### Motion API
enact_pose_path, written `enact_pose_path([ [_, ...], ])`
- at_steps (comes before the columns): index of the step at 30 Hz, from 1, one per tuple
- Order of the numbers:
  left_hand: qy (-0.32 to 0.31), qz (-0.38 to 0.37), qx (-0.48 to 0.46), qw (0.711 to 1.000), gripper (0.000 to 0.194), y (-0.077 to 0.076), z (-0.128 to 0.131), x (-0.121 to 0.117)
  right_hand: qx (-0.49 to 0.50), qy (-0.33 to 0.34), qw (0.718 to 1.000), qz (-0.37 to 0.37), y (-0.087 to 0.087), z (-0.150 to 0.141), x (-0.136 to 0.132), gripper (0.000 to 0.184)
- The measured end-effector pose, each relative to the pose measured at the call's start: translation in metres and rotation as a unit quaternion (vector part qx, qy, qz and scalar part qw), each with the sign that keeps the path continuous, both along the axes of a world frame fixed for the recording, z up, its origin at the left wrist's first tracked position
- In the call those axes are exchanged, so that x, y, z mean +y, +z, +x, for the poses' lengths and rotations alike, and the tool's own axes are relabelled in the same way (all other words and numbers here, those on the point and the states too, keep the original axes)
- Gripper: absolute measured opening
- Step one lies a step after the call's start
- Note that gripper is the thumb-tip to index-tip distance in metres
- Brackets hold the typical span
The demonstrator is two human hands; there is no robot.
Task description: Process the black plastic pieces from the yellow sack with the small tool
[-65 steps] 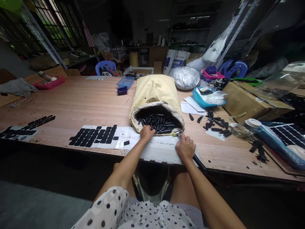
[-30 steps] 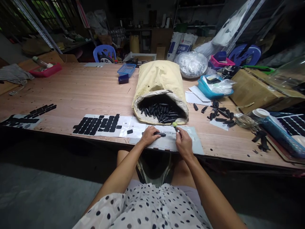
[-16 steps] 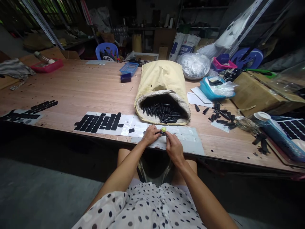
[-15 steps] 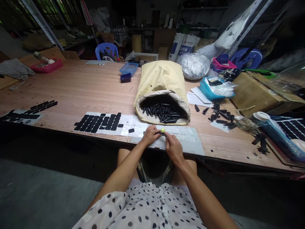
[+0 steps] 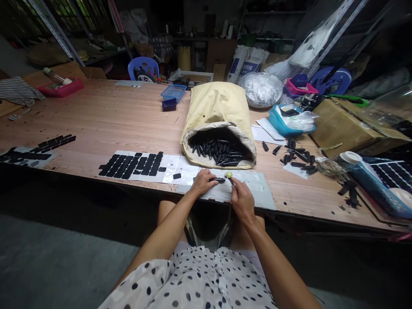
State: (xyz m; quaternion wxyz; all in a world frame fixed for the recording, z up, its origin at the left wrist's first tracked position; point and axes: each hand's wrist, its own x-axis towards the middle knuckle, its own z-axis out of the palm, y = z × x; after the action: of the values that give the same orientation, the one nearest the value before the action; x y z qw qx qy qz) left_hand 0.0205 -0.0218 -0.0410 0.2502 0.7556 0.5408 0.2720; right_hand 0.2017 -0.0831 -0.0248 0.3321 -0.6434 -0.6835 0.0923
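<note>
The left hand [image 5: 202,182] grasps a slender black piece [image 5: 219,180] above the grey sheet [image 5: 230,191]; the right hand [image 5: 242,198] grips a tool with a yellow-green tip [image 5: 228,175], just beside the piece's free end. Beyond them, a yellow sack [image 5: 219,105] lies with its mouth facing the hands, containing similar black pieces [image 5: 220,150].

Cluttered workshop: a long worktable [image 5: 135,116] bearing black parts [image 5: 222,150], with metal shelving [image 5: 273,25] behind.
</note>
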Motion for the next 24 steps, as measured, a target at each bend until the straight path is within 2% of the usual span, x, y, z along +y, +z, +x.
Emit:
enact_pose_path([
  [4,0.006,-0.004,-0.003,1.0,0.016,0.004,0.0,-0.001,-0.015,-0.083,0.996,0.009,0.004,0.021,0.017,0.043],
  [8,0.007,0.004,-0.008,1.0,0.015,0.006,-0.001,-0.003,-0.064,-0.166,0.984,-0.027,0.001,0.042,0.038,0.041],
  [11,0.005,0.011,-0.009,1.0,0.015,0.006,-0.004,-0.003,-0.109,-0.185,0.975,-0.061,-0.001,0.045,0.049,0.039],
  [17,-0.009,0.03,-0.006,0.999,0.012,0.01,-0.008,-0.001,-0.194,-0.201,0.956,-0.087,0.003,0.028,0.053,0.038],
  [20,-0.033,0.062,-0.013,0.997,0.014,0.013,-0.008,-0.017,-0.211,-0.197,0.953,-0.093,0.005,0.025,0.052,0.037],
  [24,-0.149,0.069,-0.027,0.986,0.026,0.001,-0.005,-0.072,-0.221,-0.191,0.952,-0.093,0.003,0.028,0.051,0.038],
])
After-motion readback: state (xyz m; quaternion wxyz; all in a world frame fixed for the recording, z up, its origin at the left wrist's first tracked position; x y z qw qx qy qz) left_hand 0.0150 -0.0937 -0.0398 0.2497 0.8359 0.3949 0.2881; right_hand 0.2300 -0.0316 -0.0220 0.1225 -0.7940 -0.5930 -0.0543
